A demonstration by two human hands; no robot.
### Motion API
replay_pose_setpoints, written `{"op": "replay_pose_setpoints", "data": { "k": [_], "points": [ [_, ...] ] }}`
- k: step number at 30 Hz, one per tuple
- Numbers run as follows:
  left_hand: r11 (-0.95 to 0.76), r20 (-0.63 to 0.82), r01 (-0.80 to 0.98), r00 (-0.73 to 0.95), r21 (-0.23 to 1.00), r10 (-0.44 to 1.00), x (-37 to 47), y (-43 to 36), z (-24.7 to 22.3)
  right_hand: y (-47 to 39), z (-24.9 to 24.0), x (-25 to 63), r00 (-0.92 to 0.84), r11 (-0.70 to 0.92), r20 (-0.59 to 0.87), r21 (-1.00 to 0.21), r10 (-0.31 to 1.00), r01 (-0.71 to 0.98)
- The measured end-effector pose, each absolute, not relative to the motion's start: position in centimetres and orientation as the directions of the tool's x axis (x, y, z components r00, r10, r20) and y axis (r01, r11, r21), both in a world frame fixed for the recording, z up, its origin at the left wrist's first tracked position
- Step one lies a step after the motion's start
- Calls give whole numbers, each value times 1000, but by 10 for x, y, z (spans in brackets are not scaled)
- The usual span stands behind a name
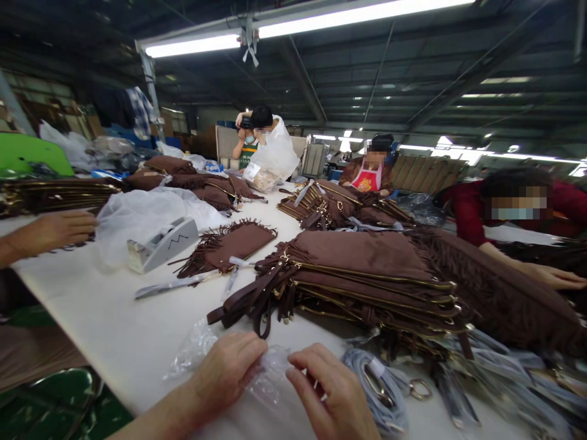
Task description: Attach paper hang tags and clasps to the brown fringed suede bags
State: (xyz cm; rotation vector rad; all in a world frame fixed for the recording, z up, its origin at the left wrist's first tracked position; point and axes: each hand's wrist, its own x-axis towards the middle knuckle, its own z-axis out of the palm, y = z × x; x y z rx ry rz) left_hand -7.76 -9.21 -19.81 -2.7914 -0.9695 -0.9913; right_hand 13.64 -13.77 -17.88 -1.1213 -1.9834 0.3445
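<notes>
At the near edge of the white table, my left hand [229, 370] is closed on a crumpled clear plastic bag [270, 382]. My right hand [328, 388] has its fingers curled, with thumb and fingertips close together at the bag's right side. Part of the bag is hidden behind my fingers. Just beyond my hands lies a stack of brown fringed zip pouches [358, 263] with gold zips and wrist straps. To the right of my right hand sits a coiled grey-blue strap [380, 391] with a metal clasp, seemingly wrapped in plastic.
A grey tape dispenser [162, 244] stands left, beside white plastic sheeting [156, 211]. One fringed pouch [233, 244] lies behind the stack. Wrapped straps [509, 379] cover the right. A co-worker's hand [59, 235] is at left; another person [495, 201] leans in at right.
</notes>
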Motion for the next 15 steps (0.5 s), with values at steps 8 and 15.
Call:
{"op": "replay_pose_setpoints", "data": {
  "k": [8,15],
  "points": [
    [-816,544,537,628,215,557,-75,-93,-201,-134,-188,138,-332,543,446,-529,831,652],
    [-802,522,573,638,169,566,-78,-89,-200,-134,-184,148,-406,599,496,-331,768,729]
  ]
}}
